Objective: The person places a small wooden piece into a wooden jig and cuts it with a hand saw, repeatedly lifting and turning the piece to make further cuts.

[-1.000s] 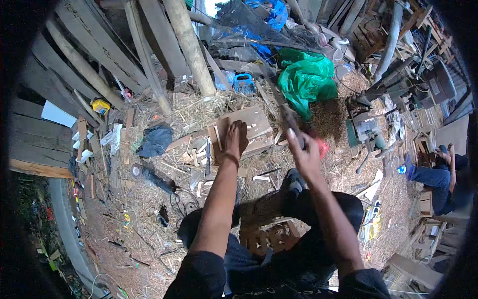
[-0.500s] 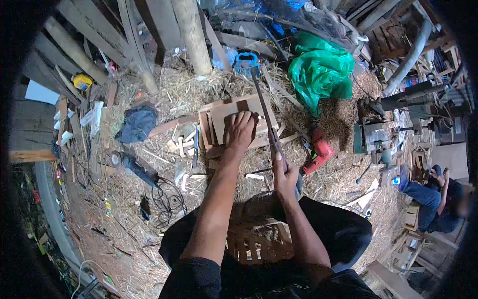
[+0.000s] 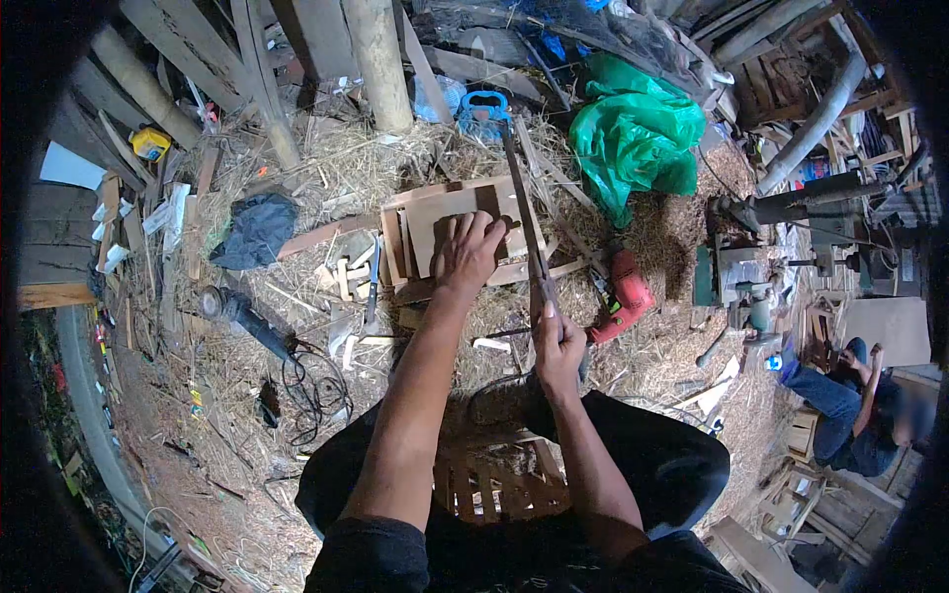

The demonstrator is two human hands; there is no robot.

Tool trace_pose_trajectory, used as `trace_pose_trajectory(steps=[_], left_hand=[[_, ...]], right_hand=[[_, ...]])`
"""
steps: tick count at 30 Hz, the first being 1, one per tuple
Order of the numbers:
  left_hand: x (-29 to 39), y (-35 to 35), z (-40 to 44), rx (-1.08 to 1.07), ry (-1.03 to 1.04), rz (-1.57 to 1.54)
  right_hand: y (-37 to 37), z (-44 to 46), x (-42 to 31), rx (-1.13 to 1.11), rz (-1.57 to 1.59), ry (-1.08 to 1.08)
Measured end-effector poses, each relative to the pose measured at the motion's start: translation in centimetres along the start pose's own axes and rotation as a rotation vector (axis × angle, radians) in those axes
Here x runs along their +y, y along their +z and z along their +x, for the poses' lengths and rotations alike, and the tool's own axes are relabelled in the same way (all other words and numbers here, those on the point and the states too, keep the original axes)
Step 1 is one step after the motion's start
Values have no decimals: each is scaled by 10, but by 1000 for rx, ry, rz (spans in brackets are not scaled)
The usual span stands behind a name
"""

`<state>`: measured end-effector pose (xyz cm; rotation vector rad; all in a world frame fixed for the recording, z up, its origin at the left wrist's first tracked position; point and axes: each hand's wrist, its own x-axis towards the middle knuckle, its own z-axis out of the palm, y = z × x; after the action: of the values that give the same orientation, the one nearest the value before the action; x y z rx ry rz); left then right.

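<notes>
My left hand (image 3: 469,255) presses down on a pale wooden panel (image 3: 427,229), its fingers somewhat spread and slightly bent. The panel sits in a shallow wooden frame (image 3: 392,242) on the straw-strewn ground. My right hand (image 3: 560,348) is closed around the handle of a handsaw (image 3: 524,203), whose long blade appears nearly edge-on and points away from me. The blade passes along the right side of the frame; whether it touches the wood I cannot tell. A narrow tool with a blue handle (image 3: 375,272) lies left of the frame.
A red power drill (image 3: 627,295) lies to the right, below a green plastic sheet (image 3: 638,133). An angle grinder (image 3: 242,318) with a coiled cord is at left. Small wood offcuts (image 3: 346,280) lie nearby. A machine (image 3: 741,272) stands at right; beyond it another person (image 3: 865,405) sits.
The whole view has shifted slightly. My left hand stays on the panel, and the handsaw remains in my right hand at nearly the same place beside the frame.
</notes>
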<state>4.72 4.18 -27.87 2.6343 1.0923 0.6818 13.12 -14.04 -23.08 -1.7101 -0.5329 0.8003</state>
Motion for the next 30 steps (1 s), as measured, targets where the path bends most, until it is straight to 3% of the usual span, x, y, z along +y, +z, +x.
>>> trace_pose_trajectory(steps=[5,11,17,23,26,30], left_hand=[[-2,3,-1,103,81,-13],[1,-5,0,-9,-4,-45],[-3,7,-1,16,-15,-17],[-6,7,1,99,54,-35],[-2,-1,1,32,-6,-37],[0,2,4,35,-22,-46]], right_hand=[[1,3,3,-1,-38,1],[2,2,-1,-3,-96,-31],[5,2,-2,12,-104,-79],[9,14,-23,-24,-94,18],[4,1,-28,-14,-211,-28],[-15,-44,4,12,-53,37]])
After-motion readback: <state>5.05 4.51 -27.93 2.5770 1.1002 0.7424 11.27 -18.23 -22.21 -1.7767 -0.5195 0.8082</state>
